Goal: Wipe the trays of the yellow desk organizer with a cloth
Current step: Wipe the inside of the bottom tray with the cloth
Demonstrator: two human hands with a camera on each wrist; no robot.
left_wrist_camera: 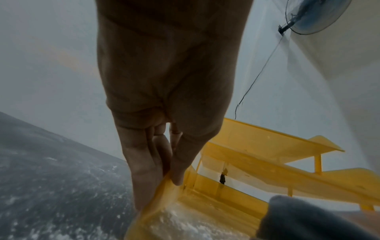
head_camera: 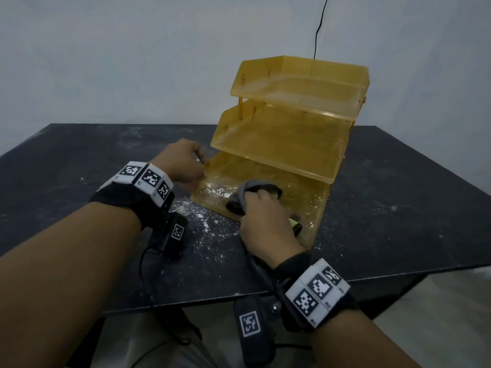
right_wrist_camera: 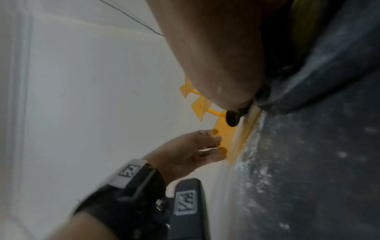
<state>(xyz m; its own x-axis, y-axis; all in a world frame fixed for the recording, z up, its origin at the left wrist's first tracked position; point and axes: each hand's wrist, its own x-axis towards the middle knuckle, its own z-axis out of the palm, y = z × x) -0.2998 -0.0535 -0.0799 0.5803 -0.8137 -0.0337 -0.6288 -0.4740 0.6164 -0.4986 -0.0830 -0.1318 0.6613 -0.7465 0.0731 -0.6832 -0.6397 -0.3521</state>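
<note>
dusty black table (head_camera: 398, 208); grey wall (head_camera: 132, 62)

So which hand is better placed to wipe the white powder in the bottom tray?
The right hand: it already grips the grey cloth inside the bottom tray, beside the powder. The left hand holds the tray's wall.

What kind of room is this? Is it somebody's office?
Maybe a plain workroom or office corner, though it's hard to be sure. There's a dusty black table, a yellow desk organizer with paper trays, bare grey walls, and a fan mounted on the wall.
</note>
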